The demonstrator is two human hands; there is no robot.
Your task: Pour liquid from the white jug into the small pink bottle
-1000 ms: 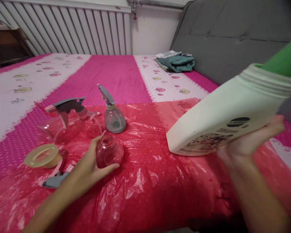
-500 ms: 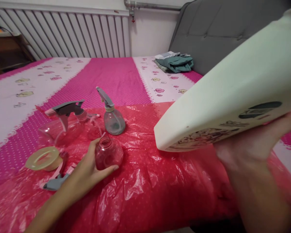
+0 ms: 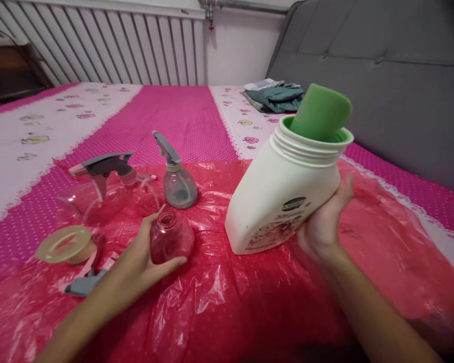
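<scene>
White plastic jug [image 3: 283, 201], green spout [image 3: 320, 113] up, had come down from its raised tilt of a moment earlier; its base now rested on the red plastic sheet [image 3: 249, 292] over the bed, cradled from beneath by the half-open right hand [image 3: 323, 222]. The left hand [image 3: 136, 264] stayed curled around one small open pink bottle [image 3: 170, 237]. Two trigger sprayers stood behind it, one loose spray head [image 3: 81, 285] and one tape roll [image 3: 66, 244] lay left.

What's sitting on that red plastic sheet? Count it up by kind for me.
Spray bottles with trigger on: 2, grey one, clear one on its side
Open pink bottle, in left hand: 1
Loose trigger head: 1
White jug, in right hand: 1
Tape roll: 1
Total: 6
</scene>
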